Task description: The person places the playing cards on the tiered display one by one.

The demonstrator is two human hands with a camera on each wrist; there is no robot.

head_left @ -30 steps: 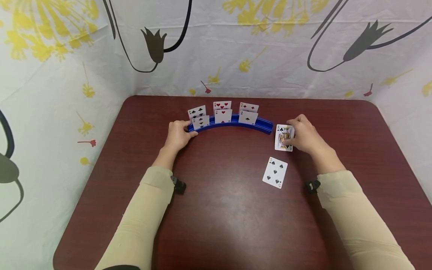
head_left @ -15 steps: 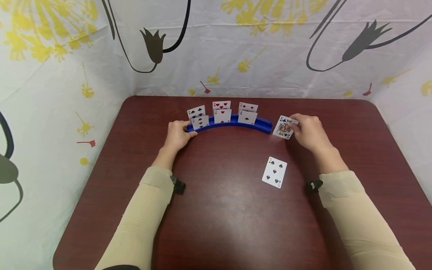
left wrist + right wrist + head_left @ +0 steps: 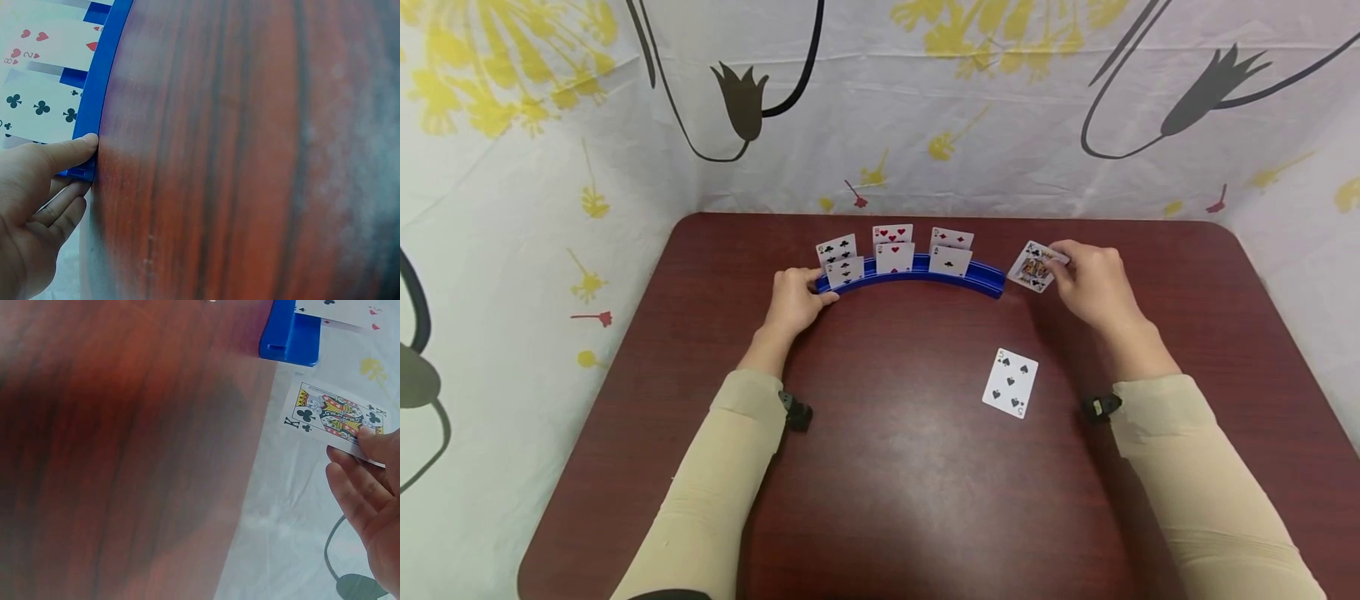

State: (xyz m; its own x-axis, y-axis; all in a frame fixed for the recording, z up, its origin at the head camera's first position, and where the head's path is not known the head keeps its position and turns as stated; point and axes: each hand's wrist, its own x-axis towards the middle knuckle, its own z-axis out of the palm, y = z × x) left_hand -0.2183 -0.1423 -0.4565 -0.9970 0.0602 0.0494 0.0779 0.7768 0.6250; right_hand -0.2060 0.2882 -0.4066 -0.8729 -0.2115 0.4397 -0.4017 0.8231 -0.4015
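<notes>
In the head view a curved blue card holder [image 3: 917, 273] stands toward the table's far side, with playing cards upright in two rows. My left hand [image 3: 795, 302] grips its left end; the left wrist view shows the thumb [image 3: 81, 145] on the front edge and fingers behind. My right hand [image 3: 1097, 285] pinches a king of clubs [image 3: 331, 415] by one edge, thumb on its face. This card is raised, tilted, just off the holder's right end. A five of spades [image 3: 1011, 382] lies face up on the table, nearer me.
The dark red-brown table [image 3: 887, 467] reaches a patterned white cloth [image 3: 820, 150] behind it. An eight of hearts [image 3: 892, 233] stands in the holder's back row, a two of hearts [image 3: 895, 259] in front of it.
My right hand has lifted the king of clubs off the table and moved it away from me, turning it aslant. The left hand and the holder stay put.
</notes>
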